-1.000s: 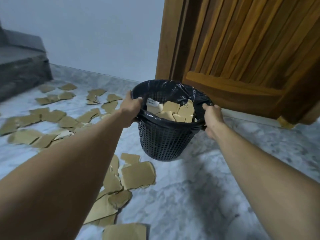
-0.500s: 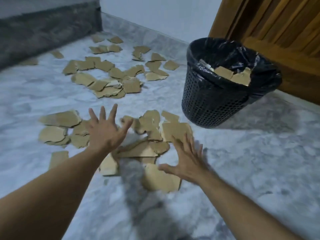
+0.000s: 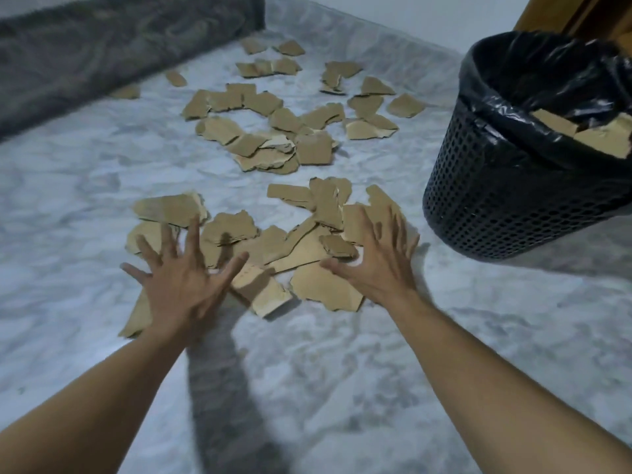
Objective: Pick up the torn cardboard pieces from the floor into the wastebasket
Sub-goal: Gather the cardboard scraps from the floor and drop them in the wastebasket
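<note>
Torn brown cardboard pieces lie on the marble floor in two groups: a near pile and a farther scatter. My left hand hovers with fingers spread over the left side of the near pile. My right hand is spread over its right side, fingertips on or just above the pieces. Neither hand holds anything. The black mesh wastebasket with a black liner stands at the right, with cardboard pieces inside it.
A dark stone step runs along the far left. A white wall and a wooden door stand behind the wastebasket. Bare marble floor lies between me and the pile.
One second ago both hands gripped the wastebasket rim. They let go, and now both reach with spread fingers further over the near pile. The view has shifted left and down.
</note>
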